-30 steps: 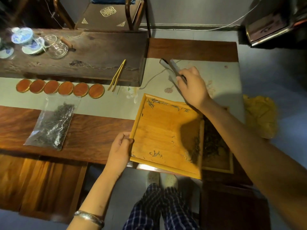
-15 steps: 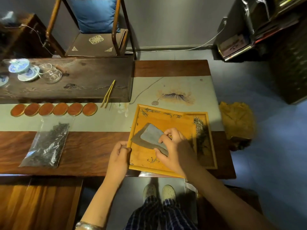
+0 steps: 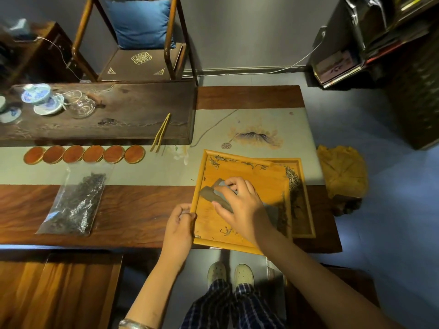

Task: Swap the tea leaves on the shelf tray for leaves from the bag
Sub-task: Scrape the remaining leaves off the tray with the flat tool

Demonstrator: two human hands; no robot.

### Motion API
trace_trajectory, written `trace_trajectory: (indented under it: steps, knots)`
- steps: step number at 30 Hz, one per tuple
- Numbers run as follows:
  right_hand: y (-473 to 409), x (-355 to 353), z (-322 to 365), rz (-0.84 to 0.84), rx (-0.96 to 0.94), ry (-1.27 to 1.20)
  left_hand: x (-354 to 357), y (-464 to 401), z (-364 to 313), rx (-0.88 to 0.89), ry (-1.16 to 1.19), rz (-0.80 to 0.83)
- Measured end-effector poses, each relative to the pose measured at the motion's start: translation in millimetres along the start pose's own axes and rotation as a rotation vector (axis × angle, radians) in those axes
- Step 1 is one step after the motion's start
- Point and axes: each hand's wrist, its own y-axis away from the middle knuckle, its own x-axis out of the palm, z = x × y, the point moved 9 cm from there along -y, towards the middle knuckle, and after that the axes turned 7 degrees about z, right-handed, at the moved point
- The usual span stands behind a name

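Head view: right hand (image 3: 240, 205), now pulled back from the runner, grips a grey flat scraper (image 3: 213, 195) on the square bamboo tray (image 3: 240, 245), left hand (image 3: 179, 224) pinching its rim, ready to sweep stray leaves; clear plastic tea bag (image 3: 73, 205) waits left.

Tea room: gaiwan (image 3: 36, 94); 6 coasters (image 3: 84, 154); wooden tea table (image 3: 142, 214).

Six round coasters (image 3: 84, 154) lie in a row on the desk (image 3: 133, 217). Wooden tongs (image 3: 161, 132) rest just beyond them. A chair (image 3: 142, 58) holds a blue cushion (image 3: 142, 24).
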Motion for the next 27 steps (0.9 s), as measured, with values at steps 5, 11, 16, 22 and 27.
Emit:
trace_trajectory:
  steps: [5, 11, 16, 22, 27]
  knots:
    - [-2, -6, -1, -0.076, -0.034, -0.037, 2, 1, 1, 0.000, 0.002, -0.016]
    - [-14, -14, -1, -0.068, 0.078, -0.190, -2, -1, -5, 0.069, 0.001, -0.068]
    - [-23, -3, 8, -0.052, 0.150, -0.085, 3, 1, -2, 0.043, 0.020, -0.043]
    - [-24, -3, 4, -0.155, 0.227, 0.056, 12, 5, -7, 0.072, 0.049, -0.011]
    - [-26, -1, -28, -0.090, 0.337, 0.076, 15, 8, -2, 0.057, 0.087, -0.016]
